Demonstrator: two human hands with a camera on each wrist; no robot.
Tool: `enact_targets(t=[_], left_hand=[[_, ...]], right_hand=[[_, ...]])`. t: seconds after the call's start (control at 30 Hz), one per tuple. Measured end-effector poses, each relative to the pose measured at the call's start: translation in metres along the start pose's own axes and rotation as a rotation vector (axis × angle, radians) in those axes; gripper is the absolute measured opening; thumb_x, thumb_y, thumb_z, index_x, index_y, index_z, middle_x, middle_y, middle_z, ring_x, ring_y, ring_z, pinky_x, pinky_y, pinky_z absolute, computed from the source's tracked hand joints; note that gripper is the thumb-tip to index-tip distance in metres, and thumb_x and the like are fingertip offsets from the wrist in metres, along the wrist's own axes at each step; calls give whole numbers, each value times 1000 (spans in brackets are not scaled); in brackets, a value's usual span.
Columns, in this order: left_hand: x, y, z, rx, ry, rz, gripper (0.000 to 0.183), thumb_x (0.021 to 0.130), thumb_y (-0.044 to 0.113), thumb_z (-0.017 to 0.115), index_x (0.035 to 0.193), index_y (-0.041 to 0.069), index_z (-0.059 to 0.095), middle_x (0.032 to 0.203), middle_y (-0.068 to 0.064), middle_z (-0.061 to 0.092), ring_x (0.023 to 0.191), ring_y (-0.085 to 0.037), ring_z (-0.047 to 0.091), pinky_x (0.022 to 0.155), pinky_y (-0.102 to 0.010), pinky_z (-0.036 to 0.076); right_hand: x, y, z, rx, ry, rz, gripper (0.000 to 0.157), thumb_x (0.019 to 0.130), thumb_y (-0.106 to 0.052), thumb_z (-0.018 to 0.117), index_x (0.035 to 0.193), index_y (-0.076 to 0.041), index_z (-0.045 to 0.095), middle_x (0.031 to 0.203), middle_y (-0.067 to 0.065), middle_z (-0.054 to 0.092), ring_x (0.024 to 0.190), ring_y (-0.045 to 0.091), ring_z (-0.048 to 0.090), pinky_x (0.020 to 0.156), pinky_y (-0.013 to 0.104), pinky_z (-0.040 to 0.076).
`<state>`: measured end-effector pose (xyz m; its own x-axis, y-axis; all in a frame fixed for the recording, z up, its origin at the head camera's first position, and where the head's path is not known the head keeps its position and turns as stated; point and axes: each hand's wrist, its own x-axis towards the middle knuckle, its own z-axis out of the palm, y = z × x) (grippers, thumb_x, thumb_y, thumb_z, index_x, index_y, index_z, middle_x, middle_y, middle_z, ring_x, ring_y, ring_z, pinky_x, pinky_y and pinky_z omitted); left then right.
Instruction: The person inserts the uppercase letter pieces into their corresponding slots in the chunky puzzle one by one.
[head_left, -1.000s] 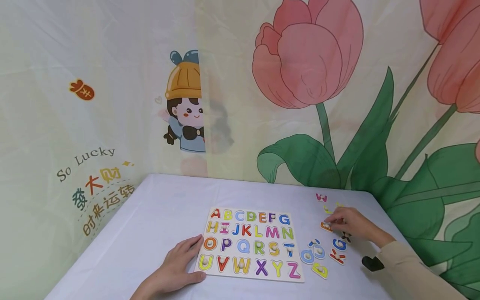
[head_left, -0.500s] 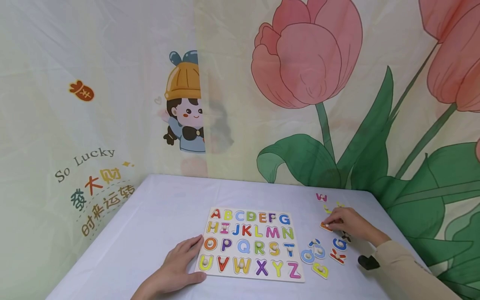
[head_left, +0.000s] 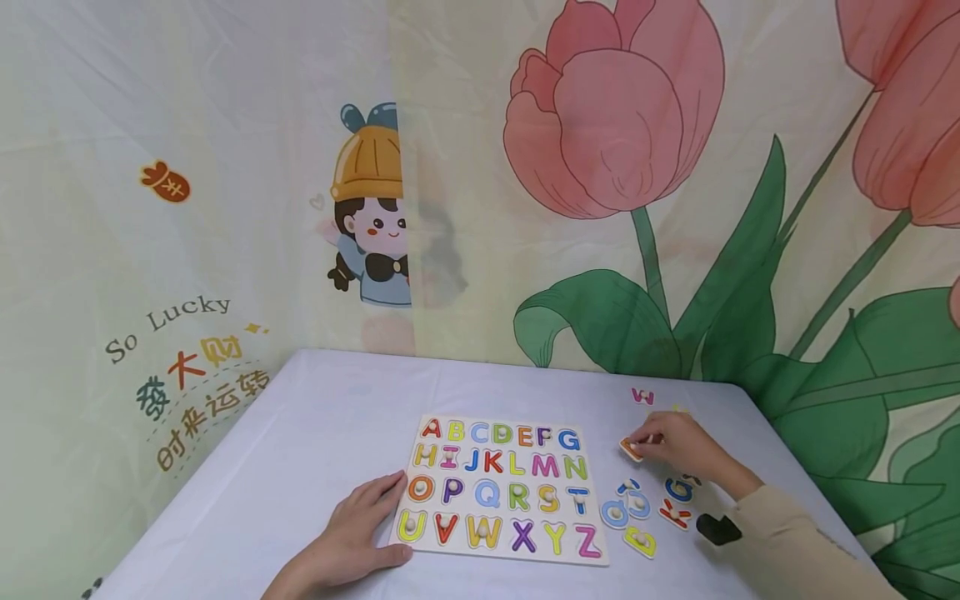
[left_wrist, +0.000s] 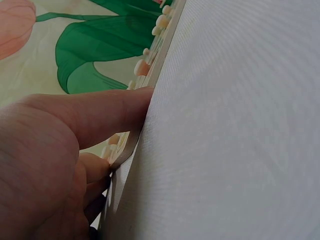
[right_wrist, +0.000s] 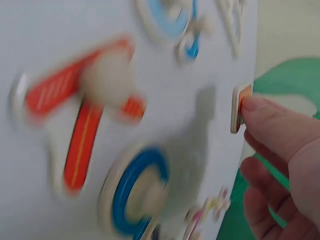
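Where the right hand [head_left: 681,444] brings thumb and forefinger together, they pinch a small orange letter piece [head_left: 631,451], which sits at the fingertips on the hand's left; the other fingers are loosely bent and grip nothing. The left hand [head_left: 352,525], thumb and fingers spread without clasping anything, rests against the letter board [head_left: 538,547] to its right. The piece seems raised off the white table [head_left: 262,500]. To carry it well, I judge, the pinch should be light and central, the wrist should level the piece, and the path should clear the blue letters [head_left: 615,513] lying left of the right hand and nearer the person; steady left-hand contact should stop the board sliding. Seen from the head, the long axis appears to slant, one end ahead of the fingertips and away from the person, the other back under them. The right wrist view shows it nearly edge-on, orange face toward the hand; which end is the letter's top I cannot tell.
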<state>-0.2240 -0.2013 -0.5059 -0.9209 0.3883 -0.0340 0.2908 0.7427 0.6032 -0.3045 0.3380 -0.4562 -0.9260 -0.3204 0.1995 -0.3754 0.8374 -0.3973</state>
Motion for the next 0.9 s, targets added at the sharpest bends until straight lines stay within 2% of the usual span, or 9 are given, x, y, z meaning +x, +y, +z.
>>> enact_targets(t=[0.17, 0.37, 0.7, 0.9], left_hand=[[1, 0, 1, 7, -1, -14, 102, 82, 52, 84, 164, 10, 40, 171, -5, 33, 157, -38, 25, 120, -72, 22], [1, -1, 1, 8, 7, 5, 102, 83, 52, 84, 164, 9, 40, 171, -6, 33, 156, -39, 25, 119, -73, 22], [1, -1, 1, -3, 4, 2, 102, 83, 52, 84, 164, 9, 40, 171, -6, 33, 157, -39, 25, 119, -73, 22], [0, 0, 1, -6, 5, 3, 102, 83, 52, 84, 165, 9, 40, 171, -6, 33, 156, -39, 25, 119, -73, 22]], right_hand=[[9, -28, 6, 11, 20, 28, 14, 88, -11, 87, 101, -16, 86, 85, -12, 68, 78, 10, 56, 66, 22, 51], [21, -56, 16, 22, 25, 31, 16, 88, -14, 88, 103, -16, 87, 85, -13, 67, 79, 10, 55, 66, 22, 50], [51, -93, 44, 67, 48, 49, 14, 89, -15, 88, 102, -15, 85, 87, -11, 69, 80, 11, 55, 66, 22, 49], [66, -108, 59, 107, 49, 83, 12, 90, -17, 87, 101, -15, 85, 87, -9, 68, 77, 12, 53, 61, 23, 47]])
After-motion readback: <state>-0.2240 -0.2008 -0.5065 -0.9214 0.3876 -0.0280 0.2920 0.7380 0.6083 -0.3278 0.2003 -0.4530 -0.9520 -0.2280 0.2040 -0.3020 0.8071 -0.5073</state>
